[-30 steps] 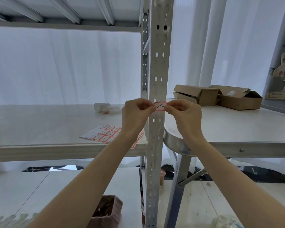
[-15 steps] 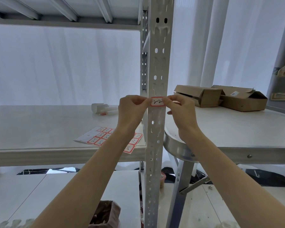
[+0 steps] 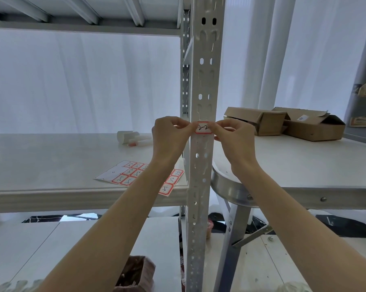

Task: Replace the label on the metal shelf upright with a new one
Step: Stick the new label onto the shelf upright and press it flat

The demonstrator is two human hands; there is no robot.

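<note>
A grey perforated metal shelf upright (image 3: 205, 81) runs top to bottom through the middle of the head view. A small white label (image 3: 203, 130) with a red border and black handwriting lies across its front face. My left hand (image 3: 169, 138) pinches the label's left end and my right hand (image 3: 233, 138) pinches its right end, thumbs and forefingers on the label. A sheet of several more red-bordered labels (image 3: 133, 173) lies on the white shelf board (image 3: 51, 165), partly hidden by my left forearm.
A white tube and cap (image 3: 131, 139) lie further back on the shelf board. Two open cardboard boxes (image 3: 287, 123) sit on a white round-cornered table (image 3: 304, 171) to the right. A brown container (image 3: 135, 272) stands on the lower shelf. White curtains hang behind.
Both hands have carried the label up along the upright, from a lower spot to where it now lies flat across the front face. The view has tilted slightly upward.
</note>
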